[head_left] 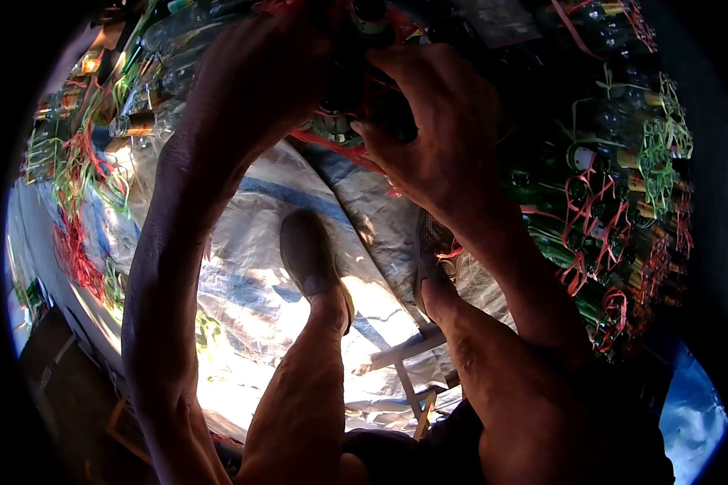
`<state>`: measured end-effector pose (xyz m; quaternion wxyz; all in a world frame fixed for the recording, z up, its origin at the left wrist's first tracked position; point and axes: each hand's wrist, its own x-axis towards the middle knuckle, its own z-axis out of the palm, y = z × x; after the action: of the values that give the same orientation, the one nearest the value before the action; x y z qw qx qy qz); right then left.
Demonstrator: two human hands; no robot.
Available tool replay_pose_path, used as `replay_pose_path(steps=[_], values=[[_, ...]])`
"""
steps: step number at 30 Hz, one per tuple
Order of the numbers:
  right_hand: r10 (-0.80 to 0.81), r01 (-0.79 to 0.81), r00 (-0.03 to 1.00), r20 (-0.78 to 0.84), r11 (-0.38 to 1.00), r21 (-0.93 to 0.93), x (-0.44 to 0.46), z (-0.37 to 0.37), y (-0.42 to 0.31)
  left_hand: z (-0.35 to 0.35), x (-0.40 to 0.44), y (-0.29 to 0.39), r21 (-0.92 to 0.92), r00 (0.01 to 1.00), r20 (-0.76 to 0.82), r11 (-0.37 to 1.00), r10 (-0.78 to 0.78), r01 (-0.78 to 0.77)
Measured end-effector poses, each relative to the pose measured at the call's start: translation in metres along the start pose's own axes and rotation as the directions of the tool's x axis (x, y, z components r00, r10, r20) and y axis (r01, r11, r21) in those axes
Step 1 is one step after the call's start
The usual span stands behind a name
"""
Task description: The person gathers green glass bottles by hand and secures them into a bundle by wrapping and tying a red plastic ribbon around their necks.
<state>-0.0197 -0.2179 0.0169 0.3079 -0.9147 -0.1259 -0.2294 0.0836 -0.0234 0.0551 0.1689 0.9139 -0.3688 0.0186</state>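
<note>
Dark glass bottles [372, 28] stand in shadow between my hands at the top of the view, with red plastic twine [344, 149] strung around and below them. My left hand [279, 69] reaches in from the left over these bottles. Its fingers are lost in shadow near the top edge, so what they touch is hidden. On the other side, my right hand [441, 121] curves toward the bottles. Its thumb and forefinger are well apart, with nothing visible held between them.
Green bottles [534, 190] tied with red and green twine are massed on the right. Clear bottles [158, 85] lie at the upper left, beside hanging red twine [77, 255]. My feet rest on a pale woven sheet [251, 242]. A frame [408, 352] stands between my legs.
</note>
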Motion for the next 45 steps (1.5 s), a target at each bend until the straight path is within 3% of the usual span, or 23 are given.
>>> replay_pose_path(steps=[3, 6, 10, 11, 15, 18, 22, 23, 29, 35, 41, 45], values=[[-0.001, 0.001, 1.000, -0.001, 1.000, 0.004, -0.001, 0.001, 0.001, -0.003, -0.014, 0.005, 0.015, 1.000, -0.004, 1.000, -0.025, 0.025], [-0.005, 0.005, 1.000, -0.011, 1.000, -0.017, -0.002, 0.001, 0.001, 0.004, -0.029, 0.021, 0.001, 0.977, -0.130, 0.985, -0.169, 0.171], [0.008, -0.008, 1.000, -0.005, 1.000, -0.030, -0.002, -0.002, -0.001, 0.013, -0.056, 0.033, -0.167, 0.906, -0.121, 0.908, -0.405, 0.384], [0.012, -0.012, 1.000, 0.000, 1.000, -0.029, -0.002, -0.001, -0.001, 0.021, -0.064, 0.031, -0.310, 0.876, -0.187, 0.873, -0.444, 0.376], [0.055, -0.057, 0.998, 0.039, 0.997, 0.048, -0.004, 0.000, 0.000, 0.032, -0.083, 0.044, -0.628, 0.737, -0.209, 0.666, -0.643, 0.403], [0.056, -0.058, 0.997, 0.044, 0.997, 0.044, -0.003, 0.000, 0.000, 0.040, -0.093, 0.052, -0.750, 0.656, -0.134, 0.509, -0.743, 0.422], [0.045, -0.046, 0.998, 0.044, 0.999, 0.019, -0.002, -0.003, -0.002, 0.049, -0.094, 0.056, -0.948, 0.545, 0.114, 0.073, -0.830, 0.310], [0.038, -0.038, 0.998, 0.041, 0.999, 0.013, -0.001, -0.003, -0.002, 0.054, -0.097, 0.053, -0.959, 0.558, 0.158, 0.010, -0.815, 0.285], [0.064, -0.066, 0.996, 0.058, 0.998, 0.018, 0.002, -0.004, -0.006, 0.064, -0.096, 0.047, -0.954, 0.550, 0.229, -0.072, -0.803, 0.292], [0.055, -0.047, 0.985, 0.164, 0.998, -0.049, 0.010, -0.019, -0.010, 0.066, -0.095, 0.041, -0.934, 0.532, 0.339, -0.209, -0.776, 0.291], [-0.181, 0.188, 0.979, 0.095, 0.979, -0.073, 0.029, -0.020, -0.006, 0.069, -0.090, 0.038, -0.932, 0.529, 0.322, -0.166, -0.785, 0.321], [-0.234, 0.240, 0.910, 0.342, 0.970, 0.024, 0.054, -0.020, -0.011, 0.077, -0.088, 0.034, -0.937, 0.531, 0.319, -0.175, -0.785, 0.304]])
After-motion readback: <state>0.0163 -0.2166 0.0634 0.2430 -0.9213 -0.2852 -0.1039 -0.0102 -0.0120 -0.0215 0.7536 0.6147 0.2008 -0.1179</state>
